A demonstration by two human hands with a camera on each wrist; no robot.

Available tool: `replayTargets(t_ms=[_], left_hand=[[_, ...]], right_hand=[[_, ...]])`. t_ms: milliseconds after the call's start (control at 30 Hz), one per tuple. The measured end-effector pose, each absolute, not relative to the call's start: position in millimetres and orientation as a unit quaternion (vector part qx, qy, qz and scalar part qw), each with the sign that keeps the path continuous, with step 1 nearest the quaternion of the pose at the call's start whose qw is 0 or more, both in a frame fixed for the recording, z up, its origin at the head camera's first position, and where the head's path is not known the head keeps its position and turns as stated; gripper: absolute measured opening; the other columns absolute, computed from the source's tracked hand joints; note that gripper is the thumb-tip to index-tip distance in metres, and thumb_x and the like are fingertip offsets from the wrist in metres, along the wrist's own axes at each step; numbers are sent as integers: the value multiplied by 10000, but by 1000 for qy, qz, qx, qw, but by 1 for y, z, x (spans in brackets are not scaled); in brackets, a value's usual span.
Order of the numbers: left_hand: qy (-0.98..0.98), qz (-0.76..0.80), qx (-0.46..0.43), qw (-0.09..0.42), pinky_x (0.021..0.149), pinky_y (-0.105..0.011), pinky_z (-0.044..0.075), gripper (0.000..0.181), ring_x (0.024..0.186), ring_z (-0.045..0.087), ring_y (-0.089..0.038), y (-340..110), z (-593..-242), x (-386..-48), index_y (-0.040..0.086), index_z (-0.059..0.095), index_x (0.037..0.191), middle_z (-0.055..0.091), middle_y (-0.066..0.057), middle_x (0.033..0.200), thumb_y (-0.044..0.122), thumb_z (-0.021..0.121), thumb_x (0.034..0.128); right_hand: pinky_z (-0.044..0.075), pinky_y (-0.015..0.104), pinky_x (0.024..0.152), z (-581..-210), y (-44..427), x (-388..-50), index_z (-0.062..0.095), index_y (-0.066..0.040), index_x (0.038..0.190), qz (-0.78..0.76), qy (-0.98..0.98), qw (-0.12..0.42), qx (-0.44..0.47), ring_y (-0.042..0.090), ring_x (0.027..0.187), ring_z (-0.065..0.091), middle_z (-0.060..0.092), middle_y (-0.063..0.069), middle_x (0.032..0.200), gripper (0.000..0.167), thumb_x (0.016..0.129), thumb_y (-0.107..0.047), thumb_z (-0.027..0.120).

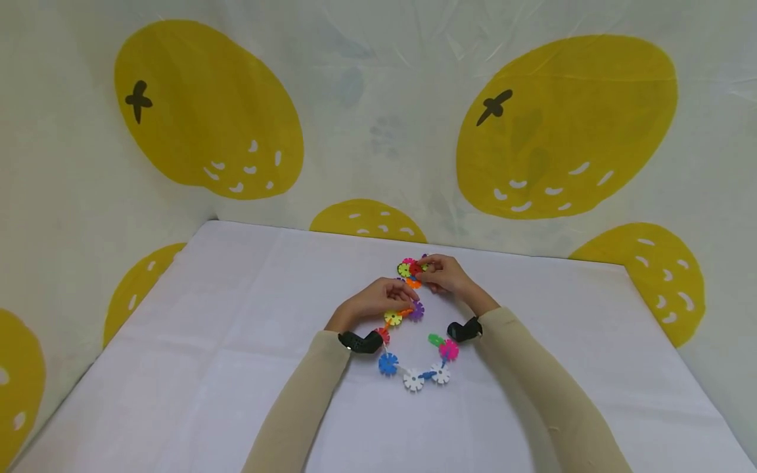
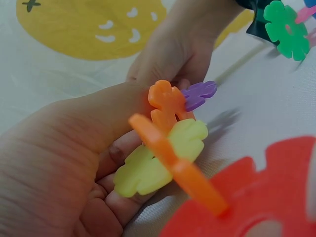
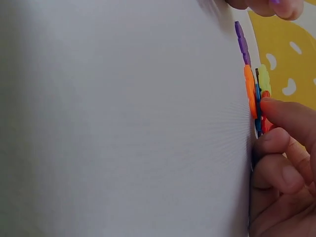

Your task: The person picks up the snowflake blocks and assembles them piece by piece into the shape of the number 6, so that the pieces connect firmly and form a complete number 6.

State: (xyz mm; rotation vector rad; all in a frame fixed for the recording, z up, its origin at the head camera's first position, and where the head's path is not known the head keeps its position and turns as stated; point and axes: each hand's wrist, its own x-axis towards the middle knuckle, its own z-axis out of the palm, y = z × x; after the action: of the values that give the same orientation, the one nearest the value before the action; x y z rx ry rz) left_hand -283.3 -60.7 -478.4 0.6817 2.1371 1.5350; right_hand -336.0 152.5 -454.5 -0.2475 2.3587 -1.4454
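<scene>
A curved chain of flower-shaped plastic interlocking discs lies on the table, with a white disc (image 1: 413,380) at its near bend and a green disc (image 1: 435,339) at its right end. My left hand (image 1: 377,297) pinches the chain's far end at an orange disc (image 2: 167,101), which joins a purple disc (image 1: 417,311). A yellow disc (image 2: 160,160) and a red disc (image 2: 276,192) follow toward the wrist. Farther back, my right hand (image 1: 449,274) pinches a red disc (image 1: 416,270) at a small pile of loose discs, among them a yellow disc (image 3: 264,79) and an orange disc (image 3: 250,91).
A white cloth covers the table (image 1: 207,368). Behind it hangs a pale curtain (image 1: 378,118) printed with large yellow fruit shapes. Black wrist straps (image 1: 359,341) sit on both wrists; the chain passes close beside the left one.
</scene>
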Motion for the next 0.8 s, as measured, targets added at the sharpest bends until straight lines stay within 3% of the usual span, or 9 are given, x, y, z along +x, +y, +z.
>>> replayTargets(t_ms=[200, 400, 667, 800], left_hand=[[772, 547, 248, 209, 833, -237, 516, 213, 876, 618, -137, -61, -479, -284, 59, 690, 1144, 685, -32, 976, 107, 628, 945], [778, 536, 258, 200, 822, -233, 511, 224, 880, 617, -137, -61, -480, -285, 77, 699, 1159, 692, -19, 982, 117, 621, 954], [784, 533, 251, 195, 832, -235, 506, 220, 899, 620, -146, -62, -478, -284, 103, 707, 1152, 695, -5, 979, 159, 636, 951], [785, 534, 252, 190, 830, -235, 509, 218, 888, 621, -147, -62, -479, -285, 106, 710, 1144, 693, -6, 970, 172, 644, 947]], right_hand=[[438, 202, 544, -457, 155, -333, 596, 26, 1158, -515, 837, 163, -83, 124, 605, 488, 538, 27, 795, 374, 856, -126, 756], [471, 194, 575, -460, 161, -328, 583, 30, 1083, -539, 822, 166, -81, 129, 634, 567, 634, 18, 835, 317, 880, -158, 738], [542, 217, 718, -460, 172, -319, 620, 55, 1194, -564, 797, 190, -101, 148, 757, 640, 701, 40, 911, 332, 926, -131, 676], [542, 219, 714, -461, 178, -312, 615, 56, 1193, -573, 790, 195, -94, 148, 755, 643, 707, 51, 895, 340, 924, -141, 681]])
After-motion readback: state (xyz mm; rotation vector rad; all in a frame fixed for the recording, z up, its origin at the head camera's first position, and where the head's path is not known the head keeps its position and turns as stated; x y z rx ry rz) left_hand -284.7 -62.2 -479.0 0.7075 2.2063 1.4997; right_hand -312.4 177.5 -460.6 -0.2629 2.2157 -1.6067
